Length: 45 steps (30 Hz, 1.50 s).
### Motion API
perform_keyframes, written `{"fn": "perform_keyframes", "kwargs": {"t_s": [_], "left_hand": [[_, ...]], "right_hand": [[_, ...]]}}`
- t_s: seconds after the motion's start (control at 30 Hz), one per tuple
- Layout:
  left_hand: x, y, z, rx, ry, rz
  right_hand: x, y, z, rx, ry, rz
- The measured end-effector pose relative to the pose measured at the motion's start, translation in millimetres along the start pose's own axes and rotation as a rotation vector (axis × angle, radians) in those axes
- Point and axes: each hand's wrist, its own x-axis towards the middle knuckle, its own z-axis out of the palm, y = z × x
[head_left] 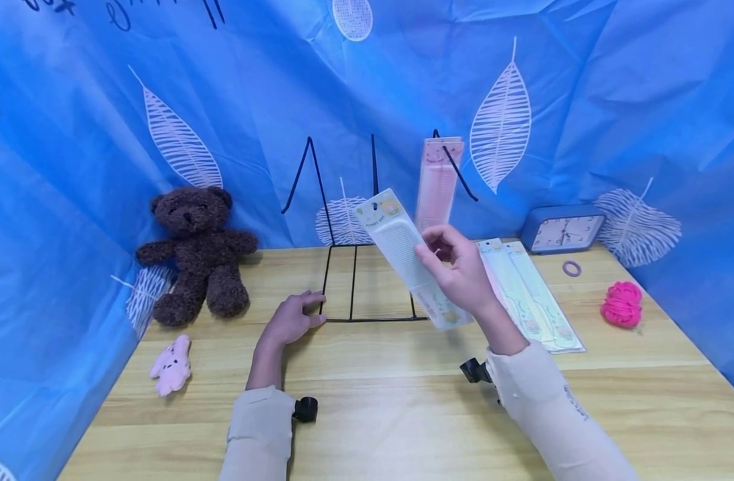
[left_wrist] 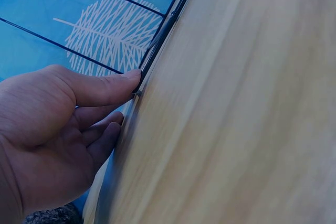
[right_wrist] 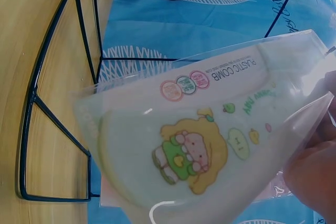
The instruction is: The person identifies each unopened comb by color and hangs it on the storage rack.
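My right hand (head_left: 457, 270) pinches a pale green plastic comb in a clear package (head_left: 397, 244) by its right edge, tilted above the table. In the right wrist view, the packaged comb (right_wrist: 189, 135) shows a cartoon girl and the words "PLASTIC COMB". A black wire display rack (head_left: 351, 284) stands behind it, with upright hooks. On its right hook hang packaged pink combs (head_left: 437, 180). At the rack's front left corner, my left hand (head_left: 291, 317) pinches the base wire. The left wrist view shows that thumb (left_wrist: 105, 88) on the wire, the other fingers partly behind.
Several packaged combs (head_left: 541, 300) lie to the right of the rack. Beyond them are a blue clock (head_left: 562, 229), a purple ring (head_left: 572, 268) and a pink mesh ball (head_left: 622, 304). A brown teddy bear (head_left: 195, 254) and a small pink plush (head_left: 172, 365) sit on the left.
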Motion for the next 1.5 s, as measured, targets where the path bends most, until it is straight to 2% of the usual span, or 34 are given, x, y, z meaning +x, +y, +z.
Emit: {"fn": "perform_keyframes", "kwargs": {"t_s": [0.73, 1.2, 1.5], "left_hand": [[-1.7, -0.6, 0.6, -0.001, -0.005, 0.003], [-3.2, 2.3, 1.0, -0.016, -0.003, 0.02], [-2.4, 3.1, -0.4, 0.0, 0.004, 0.032]], "right_hand": [[13.6, 13.2, 14.9, -0.033, -0.02, 0.201], [25.4, 20.8, 26.5, -0.025, -0.042, 0.265], [38.5, 30.6, 33.3, -0.056, 0.002, 0.223]]}}
